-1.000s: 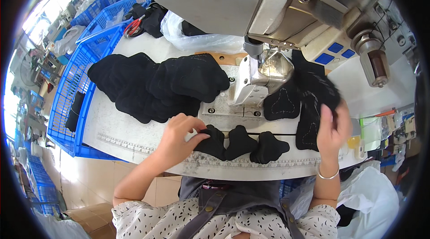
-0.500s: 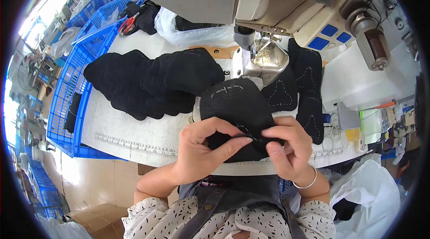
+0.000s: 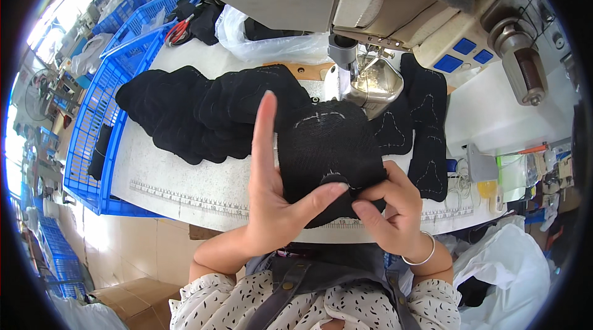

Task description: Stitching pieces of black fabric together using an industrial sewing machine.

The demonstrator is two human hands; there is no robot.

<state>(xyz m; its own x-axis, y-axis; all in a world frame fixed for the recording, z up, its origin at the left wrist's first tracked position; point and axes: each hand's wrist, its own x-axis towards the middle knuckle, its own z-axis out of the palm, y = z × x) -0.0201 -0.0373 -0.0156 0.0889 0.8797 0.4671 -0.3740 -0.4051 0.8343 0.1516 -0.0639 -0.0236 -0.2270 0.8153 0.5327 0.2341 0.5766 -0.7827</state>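
Black fabric panel [image 3: 330, 144]: raised above the near middle of the counter [image 3: 164, 163], between both hands, its far end reaching toward the sewing machine [image 3: 364, 89]; a curved pale stitch line crosses that end.
Left grip [image 3: 275, 206]: forefinger stretched up and away from the cloth, thumb laid across the panel by a small curved lip; the other fingers are mostly hidden, so how firmly they hold cannot be told.
Right grip [image 3: 394, 206]: nearly closed, thumb and bent fingers pinching the panel's near right edge.
Handling: it looks light and soft, bending easily yet keeping some body; likely not fragile, while slipperiness cannot be judged.
Where to hold: the near edges, thumb above and fingers beneath, seem best, with the far end supported because it could flop.
Black piece pile [image 3: 204, 110]: overlapping layers on the left, beside the machine.
Stitch-marked black pieces [image 3: 427, 114]: lying right of the machine, pale outlines showing.
Counter's left side: blue plastic basket [image 3: 79, 157], with red-handled scissors [image 3: 179, 32] farther off.
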